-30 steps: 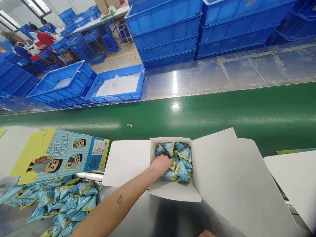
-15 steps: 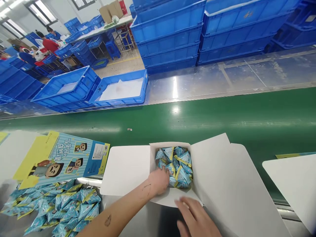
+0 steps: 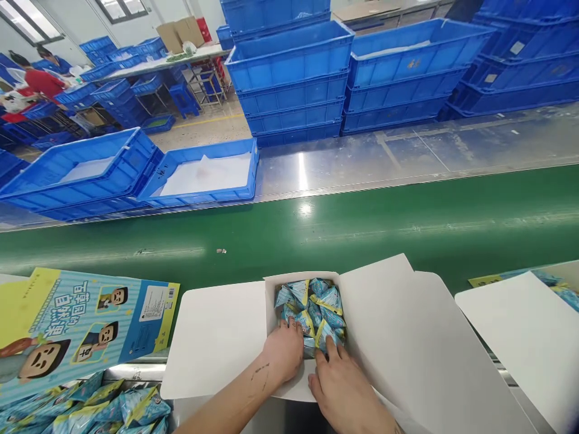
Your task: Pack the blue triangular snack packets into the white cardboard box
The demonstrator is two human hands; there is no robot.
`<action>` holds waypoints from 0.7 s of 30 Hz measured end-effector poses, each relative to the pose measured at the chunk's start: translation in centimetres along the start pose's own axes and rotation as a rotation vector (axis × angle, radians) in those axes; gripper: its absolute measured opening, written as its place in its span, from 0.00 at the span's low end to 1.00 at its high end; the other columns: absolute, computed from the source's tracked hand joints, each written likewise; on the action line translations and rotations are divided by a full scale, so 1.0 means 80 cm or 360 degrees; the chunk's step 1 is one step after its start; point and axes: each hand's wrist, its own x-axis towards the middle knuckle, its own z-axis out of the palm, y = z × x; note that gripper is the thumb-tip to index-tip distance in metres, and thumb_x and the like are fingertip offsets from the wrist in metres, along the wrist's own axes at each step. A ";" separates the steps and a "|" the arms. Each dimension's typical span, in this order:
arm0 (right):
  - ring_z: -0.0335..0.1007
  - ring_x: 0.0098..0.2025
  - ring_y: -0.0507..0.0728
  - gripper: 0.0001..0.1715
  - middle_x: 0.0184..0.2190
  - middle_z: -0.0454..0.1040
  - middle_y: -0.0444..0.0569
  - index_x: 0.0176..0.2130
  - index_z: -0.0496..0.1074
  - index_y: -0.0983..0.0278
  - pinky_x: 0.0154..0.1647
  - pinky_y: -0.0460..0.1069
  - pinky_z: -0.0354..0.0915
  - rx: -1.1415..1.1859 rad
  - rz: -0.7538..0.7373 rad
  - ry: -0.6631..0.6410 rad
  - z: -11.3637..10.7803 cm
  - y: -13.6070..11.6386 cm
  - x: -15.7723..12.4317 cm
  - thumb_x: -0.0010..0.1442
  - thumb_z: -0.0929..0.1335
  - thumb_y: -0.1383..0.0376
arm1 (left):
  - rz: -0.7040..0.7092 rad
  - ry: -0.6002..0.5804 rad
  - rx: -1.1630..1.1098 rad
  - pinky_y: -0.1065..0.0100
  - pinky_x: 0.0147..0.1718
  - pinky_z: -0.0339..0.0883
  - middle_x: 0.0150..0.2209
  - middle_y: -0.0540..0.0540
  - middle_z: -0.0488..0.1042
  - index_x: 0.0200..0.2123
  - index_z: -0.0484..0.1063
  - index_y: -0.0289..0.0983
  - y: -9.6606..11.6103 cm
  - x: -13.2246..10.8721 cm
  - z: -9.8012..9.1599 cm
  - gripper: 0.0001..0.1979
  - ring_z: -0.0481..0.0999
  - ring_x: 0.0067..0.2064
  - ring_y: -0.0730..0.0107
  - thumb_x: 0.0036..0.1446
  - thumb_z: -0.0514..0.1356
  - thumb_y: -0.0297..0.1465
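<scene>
An open white carton (image 3: 221, 325) with its flaps spread holds several blue and yellow triangular packets (image 3: 316, 304). My left hand (image 3: 284, 349) reaches over the carton's near left side, its fingertips resting on the packets and its fingers pressed together; whether it grips one is hidden. At the near right edge of the opening, my right hand (image 3: 339, 380) has its fingers spread, with the fingertips touching a packet. More loose packets (image 3: 140, 407) lie in a pile at the lower left, beside a printed yellow and blue carton (image 3: 94, 319).
Behind the carton runs a green conveyor belt (image 3: 280, 241). Blue crates (image 3: 289, 81) are stacked on the metal ledge (image 3: 316, 169) beyond it. Another open carton (image 3: 520, 325) with packets stands at the right. People work at far tables, one in a red top (image 3: 41, 83).
My right hand has moved forward from the carton's near edge onto the packets. My left hand remains on the packets. The camera view has shifted, showing more of the right carton.
</scene>
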 end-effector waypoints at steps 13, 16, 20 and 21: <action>0.64 0.77 0.77 0.34 0.75 0.65 0.76 0.66 0.74 0.75 0.79 0.70 0.62 0.0020 -0.0112 -0.0048 0.013 0.004 0.012 0.73 0.58 0.60 | 0.0052 0.0136 -0.0153 0.36 0.65 0.78 0.64 0.17 0.75 0.64 0.67 0.20 -0.006 -0.003 -0.021 0.29 0.76 0.68 0.28 0.65 0.49 0.28; 0.66 0.75 0.76 0.33 0.74 0.67 0.74 0.65 0.76 0.73 0.78 0.70 0.63 0.0071 -0.0142 -0.0030 0.018 0.005 0.016 0.72 0.59 0.60 | 0.0169 0.0240 -0.0212 0.37 0.69 0.75 0.66 0.20 0.75 0.67 0.64 0.22 0.001 -0.001 -0.035 0.30 0.75 0.69 0.33 0.66 0.47 0.29; 0.66 0.75 0.76 0.33 0.72 0.72 0.71 0.67 0.76 0.69 0.79 0.70 0.62 0.0121 -0.0253 0.0061 0.041 0.015 0.025 0.71 0.61 0.60 | 0.0312 0.0321 -0.0420 0.37 0.72 0.72 0.67 0.23 0.75 0.73 0.59 0.32 0.017 0.009 -0.035 0.36 0.73 0.72 0.35 0.71 0.38 0.44; 0.66 0.75 0.77 0.33 0.71 0.73 0.71 0.67 0.76 0.69 0.79 0.71 0.61 0.0121 -0.0288 0.0087 0.047 0.018 0.028 0.71 0.61 0.59 | 0.0306 0.0295 -0.0470 0.36 0.73 0.70 0.69 0.22 0.73 0.75 0.58 0.35 0.019 0.011 -0.032 0.39 0.71 0.74 0.33 0.71 0.37 0.49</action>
